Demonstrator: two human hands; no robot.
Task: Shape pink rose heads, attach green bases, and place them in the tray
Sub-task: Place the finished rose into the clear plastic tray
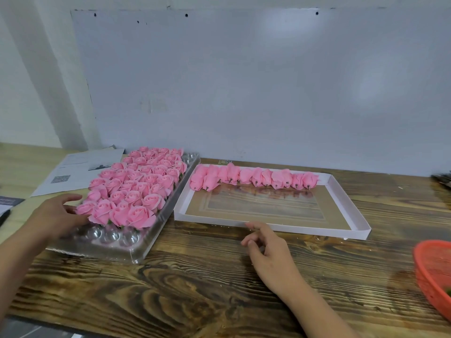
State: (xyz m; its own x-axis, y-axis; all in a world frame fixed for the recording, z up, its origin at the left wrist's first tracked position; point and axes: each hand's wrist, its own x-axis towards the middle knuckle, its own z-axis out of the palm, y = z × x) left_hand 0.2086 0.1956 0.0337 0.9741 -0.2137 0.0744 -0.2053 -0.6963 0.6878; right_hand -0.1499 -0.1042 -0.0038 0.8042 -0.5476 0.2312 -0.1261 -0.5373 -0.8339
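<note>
The right hand (268, 250) hovers over the bench (195, 289), fingers loosely spread and holding nothing. The unshaped rose buds (253, 178) lie straight beyond it along the white box's (351, 206) far edge; the left hand (56, 215) touches the filled tray (136, 252).

Clear plastic blister tray (136, 250) holds open pink rose heads (136, 189) upright; closed pink buds (253, 178) lie in 1 row inside white cardboard tray (346, 206).

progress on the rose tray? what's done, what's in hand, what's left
Done: clear tray mostly filled with open roses. In hand: nothing; left hand touches the nearest roses, right hand hangs empty. Left: front cups, and closed heads in the white box lid.
</note>
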